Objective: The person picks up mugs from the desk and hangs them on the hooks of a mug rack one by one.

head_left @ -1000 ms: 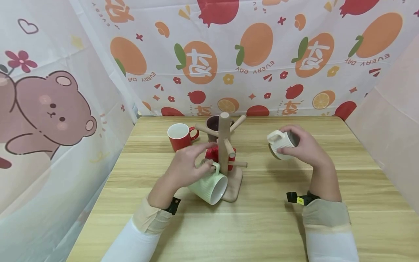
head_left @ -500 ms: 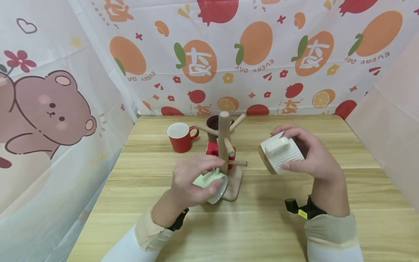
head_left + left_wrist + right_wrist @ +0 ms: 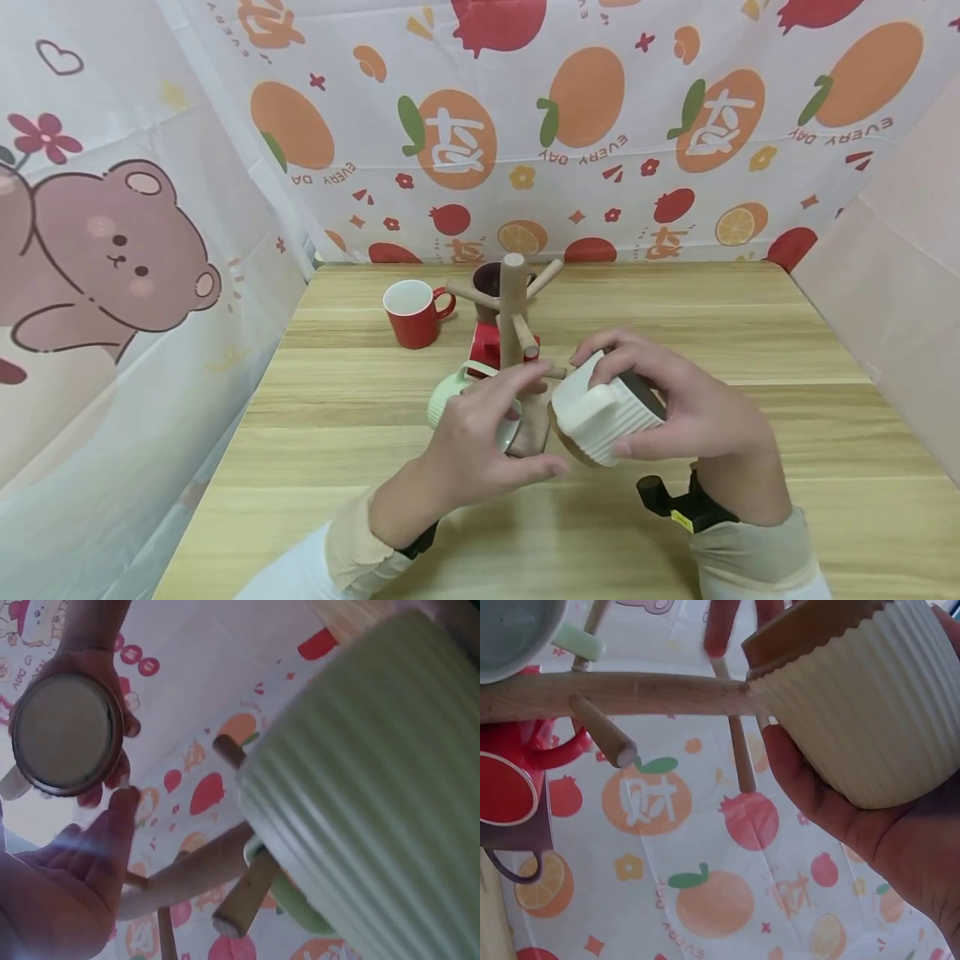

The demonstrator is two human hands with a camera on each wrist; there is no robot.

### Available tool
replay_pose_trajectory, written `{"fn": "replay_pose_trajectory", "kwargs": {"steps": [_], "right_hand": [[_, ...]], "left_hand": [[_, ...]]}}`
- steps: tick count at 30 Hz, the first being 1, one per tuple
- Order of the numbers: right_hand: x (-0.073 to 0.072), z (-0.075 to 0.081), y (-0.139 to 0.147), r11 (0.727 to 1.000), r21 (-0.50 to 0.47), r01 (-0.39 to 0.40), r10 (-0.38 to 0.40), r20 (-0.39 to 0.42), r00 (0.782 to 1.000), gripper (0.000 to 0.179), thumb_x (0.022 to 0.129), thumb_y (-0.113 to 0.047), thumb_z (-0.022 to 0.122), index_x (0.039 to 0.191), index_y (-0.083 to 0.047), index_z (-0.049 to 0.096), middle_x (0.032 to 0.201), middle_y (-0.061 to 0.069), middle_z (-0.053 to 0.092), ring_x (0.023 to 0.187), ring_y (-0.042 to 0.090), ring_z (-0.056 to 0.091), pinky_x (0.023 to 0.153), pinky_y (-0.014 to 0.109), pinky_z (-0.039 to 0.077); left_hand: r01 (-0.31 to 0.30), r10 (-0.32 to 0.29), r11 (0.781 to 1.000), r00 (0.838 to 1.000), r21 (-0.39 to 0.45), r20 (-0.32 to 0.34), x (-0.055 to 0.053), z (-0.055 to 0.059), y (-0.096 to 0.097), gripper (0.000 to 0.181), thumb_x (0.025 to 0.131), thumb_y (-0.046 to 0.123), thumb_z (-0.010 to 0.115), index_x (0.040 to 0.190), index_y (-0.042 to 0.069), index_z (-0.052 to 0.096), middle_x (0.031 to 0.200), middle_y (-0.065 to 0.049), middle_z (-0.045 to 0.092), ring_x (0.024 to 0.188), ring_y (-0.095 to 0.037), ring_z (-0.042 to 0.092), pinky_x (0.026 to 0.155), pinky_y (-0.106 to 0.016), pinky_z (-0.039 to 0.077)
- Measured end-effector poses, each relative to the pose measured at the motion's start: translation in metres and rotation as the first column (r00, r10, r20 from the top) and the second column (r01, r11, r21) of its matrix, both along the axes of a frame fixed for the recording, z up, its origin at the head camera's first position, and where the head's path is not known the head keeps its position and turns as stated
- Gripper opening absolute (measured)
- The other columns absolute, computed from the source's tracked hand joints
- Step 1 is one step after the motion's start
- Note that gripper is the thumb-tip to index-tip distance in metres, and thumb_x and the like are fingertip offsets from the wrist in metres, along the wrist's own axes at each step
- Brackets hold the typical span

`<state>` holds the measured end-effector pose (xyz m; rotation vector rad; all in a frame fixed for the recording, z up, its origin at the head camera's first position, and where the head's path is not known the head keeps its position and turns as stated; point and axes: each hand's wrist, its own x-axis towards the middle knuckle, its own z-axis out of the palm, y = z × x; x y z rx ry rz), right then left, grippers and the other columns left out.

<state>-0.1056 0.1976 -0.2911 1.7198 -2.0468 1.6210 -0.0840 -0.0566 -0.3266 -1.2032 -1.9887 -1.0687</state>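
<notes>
My right hand (image 3: 697, 408) grips a white ribbed mug (image 3: 592, 417) around its body, to the right of the wooden mug tree (image 3: 513, 292). The mug is tilted, its brown base facing down and left and its handle toward me. My left hand (image 3: 476, 446) is held with fingers and thumb spread, just left of the white mug and in front of the tree. Behind that hand, partly hidden, a pale green ribbed mug (image 3: 446, 396) hangs low on the tree; the left wrist view shows a wooden peg (image 3: 247, 900) through its handle.
A red mug (image 3: 486, 346) sits at the tree, partly behind its post. Behind the tree is a dark mug (image 3: 486, 283). Another red mug (image 3: 415, 321) stands upright at left on the wooden table (image 3: 337, 400). Bare pegs (image 3: 546, 279) stick out from the post.
My left hand has left the green mug and moved right, its fingers spreading. My right hand has brought the white mug left and nearer me, turning it, up close to the left hand.
</notes>
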Motion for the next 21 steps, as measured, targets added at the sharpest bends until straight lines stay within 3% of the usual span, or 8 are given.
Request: {"fn": "replay_pose_trajectory", "kwargs": {"steps": [3,7,10,14,16,17,21], "right_hand": [[0.001,-0.002,-0.004,0.999,0.038,0.034,-0.035,0.005,0.999,0.059,0.069,0.004,0.080,0.121,-0.006,0.054,0.129,0.020,0.046,0.112,0.024,0.049,0.074,0.030,0.053],[0.001,-0.003,-0.012,0.997,0.066,0.044,-0.044,0.000,0.999,0.056,0.073,0.001,0.080,0.122,-0.006,0.053,0.131,0.019,0.045,0.116,0.024,0.047,0.079,0.029,0.053],[0.002,-0.003,-0.017,0.996,0.082,0.037,-0.037,-0.007,0.999,0.054,0.076,-0.001,0.079,0.122,-0.006,0.053,0.132,0.019,0.045,0.118,0.025,0.048,0.082,0.029,0.052],[0.005,-0.003,-0.021,0.985,0.143,0.098,-0.098,-0.001,0.995,0.055,0.079,-0.007,0.080,0.126,-0.010,0.052,0.135,0.013,0.046,0.121,0.026,0.048,0.086,0.029,0.053],[0.007,-0.002,-0.022,0.967,0.205,0.151,-0.153,-0.004,0.988,0.058,0.081,-0.012,0.079,0.132,-0.013,0.051,0.140,0.008,0.046,0.125,0.024,0.047,0.089,0.030,0.052],[0.008,-0.001,-0.023,0.953,0.243,0.183,-0.186,-0.010,0.982,0.060,0.082,-0.014,0.079,0.135,-0.015,0.050,0.144,0.005,0.044,0.129,0.023,0.045,0.092,0.031,0.051],[0.009,-0.002,-0.026,0.888,0.362,0.284,-0.292,-0.032,0.956,0.061,0.091,-0.022,0.069,0.146,-0.019,0.042,0.153,-0.002,0.038,0.138,0.018,0.039,0.104,0.038,0.046]], "left_hand": [[-0.029,0.042,0.995,0.991,-0.099,0.130,0.004,-0.005,0.003,0.090,0.083,0.074,0.052,0.141,0.005,0.046,0.127,-0.004,0.064,0.094,-0.008,0.065,0.071,-0.014,0.050],[-0.014,0.058,0.984,0.966,-0.175,0.250,0.006,-0.010,0.007,0.091,0.081,0.068,0.064,0.146,0.011,0.038,0.118,0.000,0.063,0.082,-0.003,0.057,0.068,-0.013,0.047],[-0.013,0.061,0.985,0.957,-0.170,0.282,0.006,-0.014,0.010,0.085,0.079,0.055,0.075,0.144,0.012,0.040,0.112,0.003,0.063,0.085,-0.002,0.059,0.070,-0.013,0.048],[-0.011,0.042,0.995,0.947,-0.098,0.320,0.004,-0.018,0.011,0.074,0.081,0.047,0.073,0.138,0.010,0.045,0.112,0.001,0.064,0.089,-0.005,0.062,0.073,-0.016,0.051],[0.010,0.010,0.999,0.920,-0.047,0.393,0.004,-0.019,0.012,0.069,0.083,0.044,0.072,0.138,0.011,0.047,0.111,0.001,0.064,0.088,-0.007,0.061,0.070,-0.020,0.054],[0.014,-0.001,1.000,0.898,-0.026,0.440,0.005,-0.019,0.012,0.067,0.083,0.043,0.072,0.137,0.012,0.048,0.110,0.001,0.064,0.084,-0.007,0.061,0.067,-0.022,0.055],[0.003,-0.025,0.999,0.785,0.038,0.619,0.007,-0.019,0.013,0.058,0.084,0.037,0.074,0.133,0.015,0.053,0.102,0.003,0.064,0.073,-0.006,0.059,0.058,-0.028,0.056]]}}
